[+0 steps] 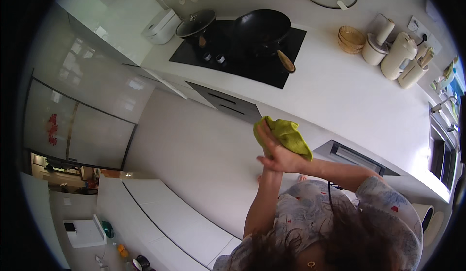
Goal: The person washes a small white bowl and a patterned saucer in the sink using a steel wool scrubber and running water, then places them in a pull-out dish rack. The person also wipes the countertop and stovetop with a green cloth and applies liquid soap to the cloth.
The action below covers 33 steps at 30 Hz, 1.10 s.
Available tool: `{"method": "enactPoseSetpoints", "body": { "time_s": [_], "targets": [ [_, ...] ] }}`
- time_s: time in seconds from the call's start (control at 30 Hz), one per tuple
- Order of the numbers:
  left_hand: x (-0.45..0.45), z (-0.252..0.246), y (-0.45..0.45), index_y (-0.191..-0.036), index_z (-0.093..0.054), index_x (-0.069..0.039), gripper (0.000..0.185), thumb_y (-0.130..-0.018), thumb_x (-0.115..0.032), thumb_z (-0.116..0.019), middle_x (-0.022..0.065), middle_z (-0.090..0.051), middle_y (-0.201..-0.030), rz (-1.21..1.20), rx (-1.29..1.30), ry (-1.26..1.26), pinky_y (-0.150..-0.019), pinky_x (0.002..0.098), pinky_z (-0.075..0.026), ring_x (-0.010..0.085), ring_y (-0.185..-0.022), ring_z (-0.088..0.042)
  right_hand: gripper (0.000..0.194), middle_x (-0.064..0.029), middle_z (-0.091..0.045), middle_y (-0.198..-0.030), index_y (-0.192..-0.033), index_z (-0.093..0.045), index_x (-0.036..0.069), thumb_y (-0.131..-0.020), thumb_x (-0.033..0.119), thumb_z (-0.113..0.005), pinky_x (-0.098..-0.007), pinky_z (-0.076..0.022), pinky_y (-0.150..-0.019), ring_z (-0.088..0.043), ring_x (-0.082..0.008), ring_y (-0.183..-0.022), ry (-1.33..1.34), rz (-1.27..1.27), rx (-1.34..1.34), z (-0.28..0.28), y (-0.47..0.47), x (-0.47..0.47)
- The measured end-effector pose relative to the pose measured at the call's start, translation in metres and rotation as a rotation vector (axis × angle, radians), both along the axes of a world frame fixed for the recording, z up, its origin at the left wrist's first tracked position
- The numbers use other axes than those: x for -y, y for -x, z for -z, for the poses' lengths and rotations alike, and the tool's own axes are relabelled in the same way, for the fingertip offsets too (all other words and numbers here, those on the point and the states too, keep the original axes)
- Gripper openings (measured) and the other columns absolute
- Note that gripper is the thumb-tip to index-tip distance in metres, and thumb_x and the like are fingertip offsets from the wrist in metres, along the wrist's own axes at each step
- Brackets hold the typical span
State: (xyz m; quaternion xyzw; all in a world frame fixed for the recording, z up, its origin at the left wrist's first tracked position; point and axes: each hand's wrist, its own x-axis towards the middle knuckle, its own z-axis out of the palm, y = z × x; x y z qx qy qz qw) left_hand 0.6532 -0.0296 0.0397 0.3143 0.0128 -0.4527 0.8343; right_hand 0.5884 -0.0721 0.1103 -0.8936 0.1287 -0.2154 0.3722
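Note:
A yellow-green cloth (291, 134), folded and crumpled, is held in front of my body above the floor. My right hand (279, 156) lies against it, with its fingers stretched along the cloth's left part and its thumb sticking out to the left. My left forearm (267, 194) comes up from below and crosses behind my right hand. My left hand is almost wholly hidden behind the right hand and the cloth, so its grip does not show.
A white counter (338, 89) runs ahead, with a black cooktop (225, 67) bearing a wok (264, 25) and a lidded pan (196, 23). Glass bowls (351, 40) and an electric kettle (398, 56) stand at the right, near the sink (438, 154). White cabinets (174, 212) lie at the lower left.

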Motion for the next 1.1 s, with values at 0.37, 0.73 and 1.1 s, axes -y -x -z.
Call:
{"method": "enactPoseSetpoints", "body": {
  "time_s": [0.37,0.73,1.1],
  "targets": [
    [-0.011,-0.039,-0.023,-0.128,-0.048,-0.007,0.037,-0.095,-0.024,-0.047,0.0141,-0.053,-0.124,0.177,0.952,-0.554,-0.099,0.0430,-0.042,0.0311,-0.115,-0.053,0.076,-0.0215,-0.038,-0.144,-0.144,-0.035,0.009,-0.089,0.059,-0.050,-0.0432,-0.0457,-0.095,-0.046,-0.0353,-0.126,-1.143,0.071,-0.282,-0.034,0.033,0.027],
    [-0.168,0.010,-0.055,-0.140,-0.035,-0.001,0.057,-0.091,-0.017,-0.058,0.0266,-0.026,-0.148,0.385,1.684,-0.837,-0.108,0.0453,-0.033,0.0401,-0.136,-0.030,0.033,-0.0110,-0.060,-0.116,-0.121,-0.054,0.009,-0.091,0.022,-0.058,-0.0403,-0.0542,-0.079,-0.062,-0.0297,-0.100,-0.475,0.564,0.111,0.047,-0.010,0.092],
    [-0.272,0.093,-0.023,-0.129,-0.048,0.003,0.046,-0.087,-0.012,-0.059,0.0202,-0.052,-0.128,0.628,1.197,-1.232,-0.082,0.0329,-0.051,0.0267,-0.096,-0.063,0.084,-0.0264,-0.026,-0.146,-0.143,-0.037,0.006,-0.083,0.061,-0.053,-0.0564,-0.0074,-0.114,-0.010,-0.0431,-0.141,0.243,0.661,-0.553,0.148,0.013,0.174]
  ]
}}
